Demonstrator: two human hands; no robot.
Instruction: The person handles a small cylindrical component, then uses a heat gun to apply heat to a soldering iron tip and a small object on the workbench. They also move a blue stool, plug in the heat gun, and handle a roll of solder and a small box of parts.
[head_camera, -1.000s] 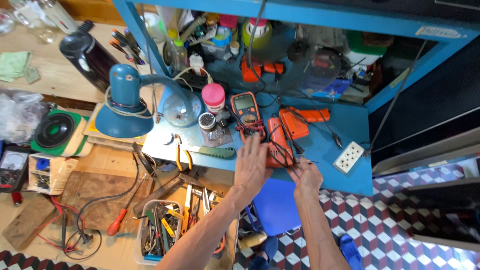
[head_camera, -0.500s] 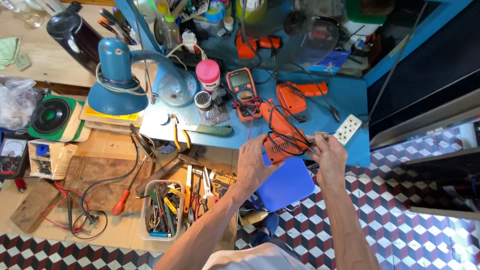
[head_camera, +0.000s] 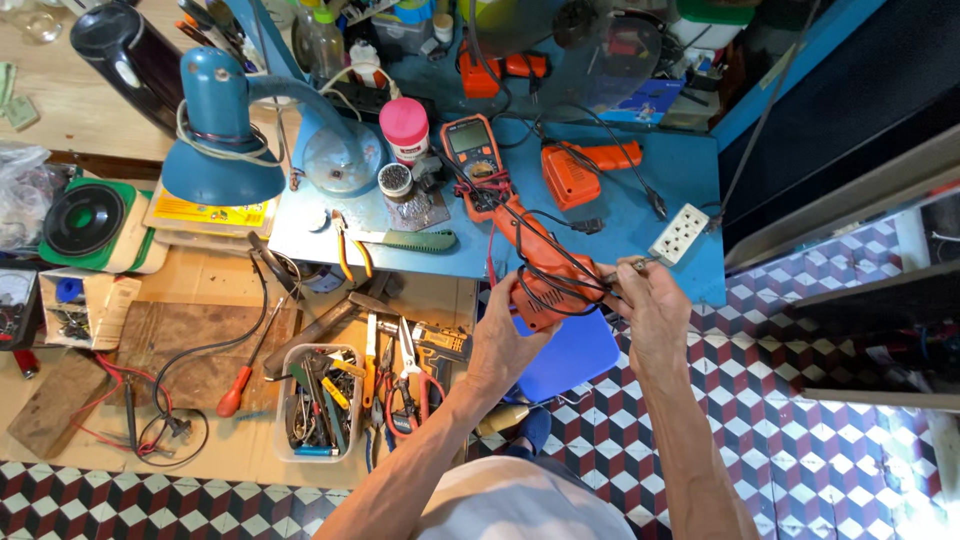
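Note:
My left hand (head_camera: 505, 345) grips the body of an orange hand-held power tool (head_camera: 535, 265) wrapped in a black cord, holding it up at the front edge of the blue workbench (head_camera: 610, 225). My right hand (head_camera: 650, 305) pinches the end of that black cord (head_camera: 622, 268) just to the right of the tool. A white multi-socket outlet block (head_camera: 680, 233) lies on the bench right beyond my right hand. An orange multimeter (head_camera: 475, 160) with red and black leads lies behind the tool.
A blue desk lamp (head_camera: 225, 130), a pink-capped jar (head_camera: 405, 125) and a second orange tool (head_camera: 580, 170) stand on the bench. A clear bin of hand tools (head_camera: 320, 405), pliers and a screwdriver lie on the wooden floorboard at left. A blue stool (head_camera: 570, 355) sits below my hands.
Both hands have lifted the orange tool off the bench and drawn it toward me. My right hand has moved out to the right along the cord.

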